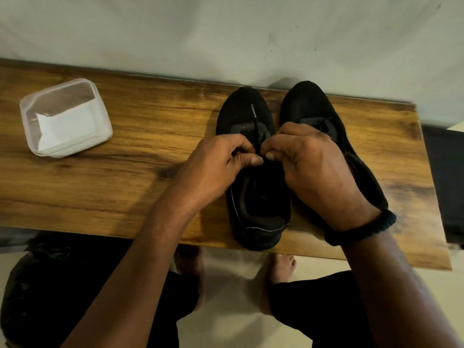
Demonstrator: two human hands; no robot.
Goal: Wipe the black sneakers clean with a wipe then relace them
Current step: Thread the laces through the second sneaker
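Lace (254, 121): black; its tipped end sticks out from between the two hands toward the toe. It was probably fed through an eyelet, but fingers hide the eyelet.
First sneaker (244, 109): stands on the wooden table (125, 172), toe to the wall and heel at the near edge, so the opening faces the person.
Second sneaker (308, 101): just beside it on the right and parallel, partly under the right wrist.
Left hand (216, 167): fingers curled, thumb and forefinger pinching the lace above the tongue.
Right hand (311, 167): mirrors it, pinching the same lace, thumb tips almost meeting.
Wristband (364, 228): dark, on the right wrist.
Tub (65, 116): clear plastic, well apart at the left, holding white wipes (67, 125). Set aside like this, it suggests the wiping is done.
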